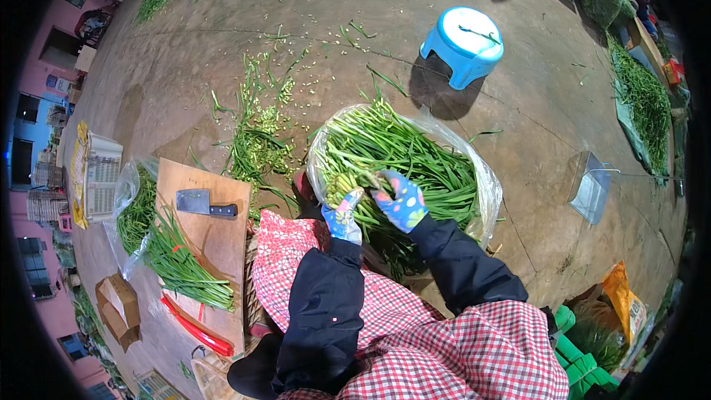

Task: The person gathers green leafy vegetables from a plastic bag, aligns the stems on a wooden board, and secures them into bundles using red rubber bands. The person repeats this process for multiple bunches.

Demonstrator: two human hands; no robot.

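Note:
My left hand (343, 216), in a blue patterned glove, grips a bunch of green stalks (340, 184) by the pale butt ends. Close on its right, my right hand (401, 203) in a matching glove has its fingers closed around a few stalk ends (375, 180). Both hands are over the near left part of a clear plastic bag (489, 183), spread wide on the floor. Long leafy stalks (411, 150), like garlic chives, fill this bag. The lower part of the held bunch is hidden behind my gloves.
Left of me, a wooden board (214, 239) bears a cleaver (194, 201), a tied bunch (191, 266) and red ties (197, 326). Trimmings (261, 139) litter the floor ahead. A blue stool (466, 39) stands beyond the bag, a metal dustpan (590, 189) to the right.

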